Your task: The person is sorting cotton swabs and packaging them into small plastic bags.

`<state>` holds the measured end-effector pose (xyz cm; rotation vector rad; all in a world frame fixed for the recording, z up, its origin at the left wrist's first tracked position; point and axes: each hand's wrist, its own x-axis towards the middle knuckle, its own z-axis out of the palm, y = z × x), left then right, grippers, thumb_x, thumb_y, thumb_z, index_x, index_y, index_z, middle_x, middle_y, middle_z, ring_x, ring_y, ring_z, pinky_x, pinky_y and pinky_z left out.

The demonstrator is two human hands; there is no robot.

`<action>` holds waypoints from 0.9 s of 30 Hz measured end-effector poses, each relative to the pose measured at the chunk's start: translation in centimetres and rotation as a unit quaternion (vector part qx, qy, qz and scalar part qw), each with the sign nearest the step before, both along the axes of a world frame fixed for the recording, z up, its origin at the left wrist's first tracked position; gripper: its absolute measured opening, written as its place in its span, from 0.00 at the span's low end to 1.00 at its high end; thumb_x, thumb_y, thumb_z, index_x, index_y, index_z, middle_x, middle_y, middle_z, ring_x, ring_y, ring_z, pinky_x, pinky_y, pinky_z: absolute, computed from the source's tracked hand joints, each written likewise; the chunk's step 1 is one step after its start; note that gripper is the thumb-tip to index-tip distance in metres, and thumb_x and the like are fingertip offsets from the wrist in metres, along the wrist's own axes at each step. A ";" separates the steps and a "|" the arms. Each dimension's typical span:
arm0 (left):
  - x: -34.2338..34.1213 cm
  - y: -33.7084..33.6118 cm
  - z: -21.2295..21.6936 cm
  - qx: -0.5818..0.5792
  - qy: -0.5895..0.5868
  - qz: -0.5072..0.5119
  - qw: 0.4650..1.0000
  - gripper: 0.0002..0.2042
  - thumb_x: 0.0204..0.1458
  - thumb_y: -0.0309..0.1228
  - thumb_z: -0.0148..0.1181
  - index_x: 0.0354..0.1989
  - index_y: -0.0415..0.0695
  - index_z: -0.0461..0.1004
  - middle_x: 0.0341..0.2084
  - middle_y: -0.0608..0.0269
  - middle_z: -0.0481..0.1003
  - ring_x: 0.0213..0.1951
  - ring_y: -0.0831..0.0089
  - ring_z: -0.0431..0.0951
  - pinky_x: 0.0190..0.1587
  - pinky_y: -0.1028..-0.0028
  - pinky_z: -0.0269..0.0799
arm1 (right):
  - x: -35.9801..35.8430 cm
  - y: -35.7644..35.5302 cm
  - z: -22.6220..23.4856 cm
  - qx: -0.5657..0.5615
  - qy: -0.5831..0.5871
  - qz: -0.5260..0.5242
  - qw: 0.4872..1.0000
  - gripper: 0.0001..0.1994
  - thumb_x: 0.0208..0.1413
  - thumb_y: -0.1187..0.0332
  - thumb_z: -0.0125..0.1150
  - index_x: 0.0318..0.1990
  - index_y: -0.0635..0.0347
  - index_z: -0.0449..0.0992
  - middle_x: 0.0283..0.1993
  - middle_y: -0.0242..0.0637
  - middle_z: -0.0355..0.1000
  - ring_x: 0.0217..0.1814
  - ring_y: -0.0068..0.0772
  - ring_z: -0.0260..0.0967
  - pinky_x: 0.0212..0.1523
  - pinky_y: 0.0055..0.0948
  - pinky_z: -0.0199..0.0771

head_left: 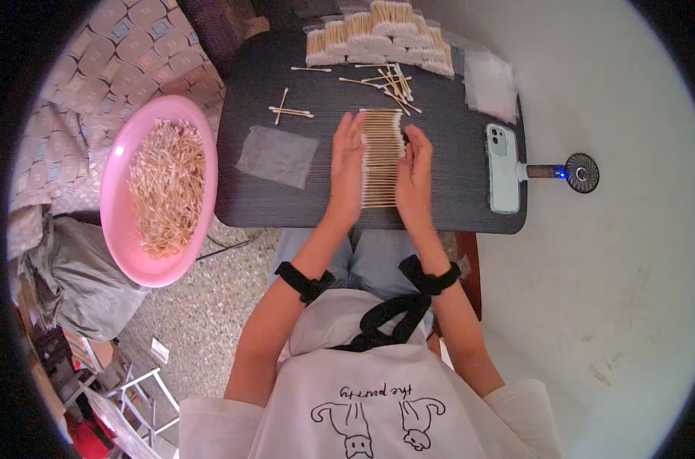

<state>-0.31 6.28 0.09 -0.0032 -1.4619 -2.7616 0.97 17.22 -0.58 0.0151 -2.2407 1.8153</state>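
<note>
A row of cotton swabs (380, 164) lies side by side on the dark table, their sticks running left to right. My left hand (346, 164) rests against the left tips, its fingers straight and its palm turned inward. Along the right tips stands my right hand (415, 172), fingers extended, touching the swab ends. Neither hand closes around the swabs; they flank the row. Beyond it is a loose scatter of swabs (397, 83). To the left of my left hand lies a clear plastic bag (277, 157), with a few crossed swabs (290, 112) just past it.
Bagged bundles of swabs (378, 34) are piled at the table's (439, 218) far edge. A pink basin (112, 199) full of loose swabs stands at the left. On the right are clear bags (491, 83), a phone (503, 180) and a small fan (581, 173) near the wall.
</note>
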 end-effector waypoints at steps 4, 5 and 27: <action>-1.4 -1.3 -0.3 0.002 0.023 0.037 0.999 0.25 0.62 0.27 0.37 0.68 0.37 0.44 0.66 0.48 0.51 0.68 0.65 0.50 0.70 0.70 0.40 | -1.6 1.9 -1.0 -0.035 0.025 -0.031 0.999 0.24 0.56 0.82 0.39 0.63 0.68 0.55 0.64 0.49 0.56 0.69 0.40 0.52 0.70 0.35 0.48; -1.8 -1.1 -0.3 0.002 0.024 0.037 0.999 0.25 0.62 0.27 0.37 0.68 0.37 0.44 0.66 0.48 0.51 0.68 0.65 0.50 0.70 0.70 0.40 | -2.3 2.0 -1.3 -0.035 0.026 -0.031 0.999 0.24 0.56 0.82 0.39 0.63 0.68 0.55 0.64 0.49 0.56 0.69 0.40 0.52 0.70 0.35 0.48; -6.1 -0.2 -1.5 -0.037 0.045 0.055 0.997 0.22 0.63 0.27 0.41 0.65 0.37 0.52 0.64 0.49 0.55 0.67 0.64 0.53 0.69 0.70 0.45 | -4.7 0.3 -0.5 -0.031 0.040 -0.007 0.999 0.23 0.56 0.84 0.38 0.61 0.70 0.56 0.63 0.51 0.57 0.69 0.43 0.52 0.69 0.35 0.50</action>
